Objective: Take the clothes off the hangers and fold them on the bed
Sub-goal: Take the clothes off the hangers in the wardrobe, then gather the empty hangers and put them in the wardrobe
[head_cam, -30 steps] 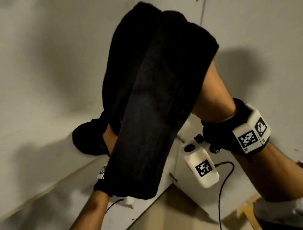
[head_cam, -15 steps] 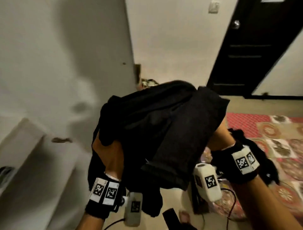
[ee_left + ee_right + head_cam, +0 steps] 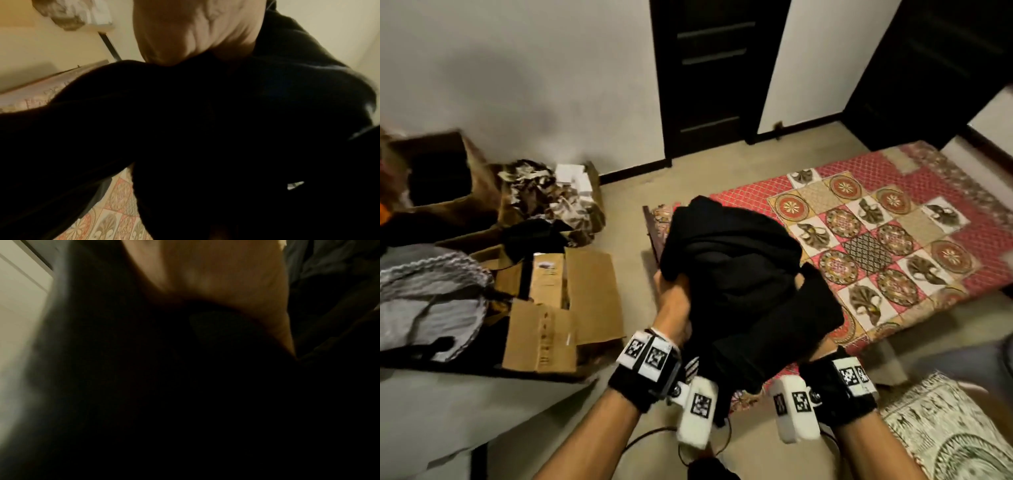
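A bunched black garment hangs in both my hands above the near left corner of the bed, which has a red patchwork cover. My left hand grips the bundle's left side, fingers buried in the cloth. My right hand holds it from below on the right, almost wholly covered by fabric. In the left wrist view my palm meets the black garment, with the bed cover under it. The right wrist view shows my palm and dark cloth. No hanger is in sight.
Open cardboard boxes stand on the floor at left, with crumpled patterned cloth behind them and a grey fabric heap at the far left. Dark doors line the back wall. A pale rug lies at bottom right.
I have turned from the white wall and shelves toward the room. The garment has come down from head height to waist level over the bed's corner, still in both hands.
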Demonstrator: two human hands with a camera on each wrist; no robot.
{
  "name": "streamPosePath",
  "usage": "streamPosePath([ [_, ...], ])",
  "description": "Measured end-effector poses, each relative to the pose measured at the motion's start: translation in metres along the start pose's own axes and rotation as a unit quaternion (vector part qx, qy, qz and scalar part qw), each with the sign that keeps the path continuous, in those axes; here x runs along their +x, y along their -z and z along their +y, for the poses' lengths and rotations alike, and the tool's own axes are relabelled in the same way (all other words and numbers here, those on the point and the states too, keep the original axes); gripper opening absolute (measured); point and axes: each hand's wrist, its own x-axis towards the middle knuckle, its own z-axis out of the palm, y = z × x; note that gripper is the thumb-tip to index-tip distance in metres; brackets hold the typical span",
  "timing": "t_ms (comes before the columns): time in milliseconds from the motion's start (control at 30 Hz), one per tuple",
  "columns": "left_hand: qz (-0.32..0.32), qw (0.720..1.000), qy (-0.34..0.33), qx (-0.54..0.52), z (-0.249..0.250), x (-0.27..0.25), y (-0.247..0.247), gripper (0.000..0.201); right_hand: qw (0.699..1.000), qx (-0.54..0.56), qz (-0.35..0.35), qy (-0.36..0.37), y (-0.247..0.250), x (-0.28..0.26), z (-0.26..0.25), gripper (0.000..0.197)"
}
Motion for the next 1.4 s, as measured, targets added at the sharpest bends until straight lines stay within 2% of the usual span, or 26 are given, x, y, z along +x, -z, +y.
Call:
streamPosePath([
  [33, -0.022, 0.999, 0.021, 0.014, -0.003, 0.005, -0.024, 0.034, 0.994, -0.049, 0.068, 0.070, -0.007, 0.023, 0.002, 0.040],
  [100, -0.073, 0.993, 0.052, 0.071, -0.009, 0.016, -0.062, 0.034, 0.984, -0.041, 0.130, 0.117, -0.027, 0.050, -0.010, 0.036],
  [133, -0.103, 0.990, 0.057, 0.082, -0.007, 0.018, -0.080, 0.036, 0.965, -0.110, 0.168, 0.168, -0.033, 0.054, -0.014, 0.037],
  [167, -0.126, 0.985, 0.052, 0.103, -0.008, 0.024, -0.094, 0.036, 0.962, -0.091, 0.183, 0.183, -0.031, 0.071, -0.013, 0.039],
  [200, -0.146, 0.978, 0.028, 0.148, -0.013, 0.035, -0.103, 0.032, 0.974, -0.075, 0.164, 0.139, -0.026, 0.092, -0.011, 0.041],
  [233, -0.170, 0.964, 0.010, 0.205, -0.018, 0.045, -0.111, 0.027, 0.986, -0.003, 0.131, 0.103, -0.022, 0.121, 0.002, 0.044],
  [267, -0.194, 0.948, 0.003, 0.253, -0.022, 0.054, -0.118, 0.031, 0.998, 0.035, 0.047, -0.015, -0.016, 0.153, 0.015, 0.051],
  [300, -0.211, 0.933, 0.018, 0.292, -0.030, 0.065, -0.121, 0.049, 0.992, 0.082, -0.030, -0.092, -0.012, 0.187, 0.034, 0.061],
  [333, -0.222, 0.919, 0.035, 0.325, -0.039, 0.076, -0.122, 0.071, 0.994, 0.021, -0.048, -0.094, -0.010, 0.213, 0.047, 0.075],
  [367, -0.214, 0.906, 0.051, 0.363, -0.051, 0.088, -0.120, 0.085, 0.989, -0.038, -0.083, -0.115, -0.010, 0.230, 0.059, 0.077],
  [400, -0.205, 0.895, 0.060, 0.390, -0.063, 0.099, -0.114, 0.086, 0.972, -0.153, -0.100, -0.146, -0.005, 0.244, 0.073, 0.071],
  [433, -0.204, 0.889, 0.069, 0.405, -0.072, 0.106, -0.107, 0.076, 0.966, -0.210, -0.038, -0.147, -0.003, 0.255, 0.087, 0.064],
  [467, -0.212, 0.885, 0.076, 0.408, -0.078, 0.106, -0.099, 0.060, 0.951, -0.287, -0.019, -0.109, 0.005, 0.265, 0.097, 0.059],
  [500, -0.216, 0.880, 0.085, 0.414, -0.083, 0.104, -0.090, 0.047, 0.942, -0.315, -0.006, -0.117, 0.005, 0.263, 0.101, 0.057],
  [567, -0.223, 0.881, 0.108, 0.402, -0.089, 0.098, -0.068, 0.030, 0.952, -0.251, -0.031, -0.174, -0.001, 0.263, 0.110, 0.052],
  [633, -0.230, 0.881, 0.110, 0.399, -0.092, 0.094, -0.044, 0.014, 0.951, -0.216, -0.041, -0.215, -0.014, 0.275, 0.141, 0.027],
  [700, -0.215, 0.889, 0.111, 0.390, -0.091, 0.089, -0.016, 0.005, 0.947, -0.212, -0.096, -0.223, -0.035, 0.241, 0.150, 0.015],
  [800, -0.172, 0.908, 0.117, 0.365, -0.082, 0.079, 0.029, 0.006, 0.932, -0.215, -0.169, -0.239, -0.052, 0.179, 0.168, 0.020],
  [900, -0.128, 0.929, 0.102, 0.332, -0.067, 0.068, 0.083, 0.010, 0.926, -0.216, -0.206, -0.233, -0.072, 0.114, 0.177, 0.022],
  [1067, -0.040, 0.970, 0.045, 0.236, -0.027, 0.034, 0.178, 0.015, 0.907, -0.197, -0.293, -0.229, -0.131, 0.003, 0.184, 0.032],
  [1167, 0.011, 0.985, 0.006, 0.172, 0.000, 0.006, 0.241, 0.014, 0.889, -0.198, -0.367, -0.189, -0.167, -0.074, 0.184, 0.023],
  [1300, 0.092, 0.987, -0.067, 0.117, 0.038, -0.041, 0.344, 0.016, 0.856, -0.196, -0.464, -0.116, -0.211, -0.197, 0.181, 0.019],
  [1400, 0.161, 0.975, -0.126, 0.082, 0.071, -0.091, 0.421, 0.016, 0.803, -0.186, -0.564, -0.046, -0.237, -0.301, 0.181, 0.019],
])
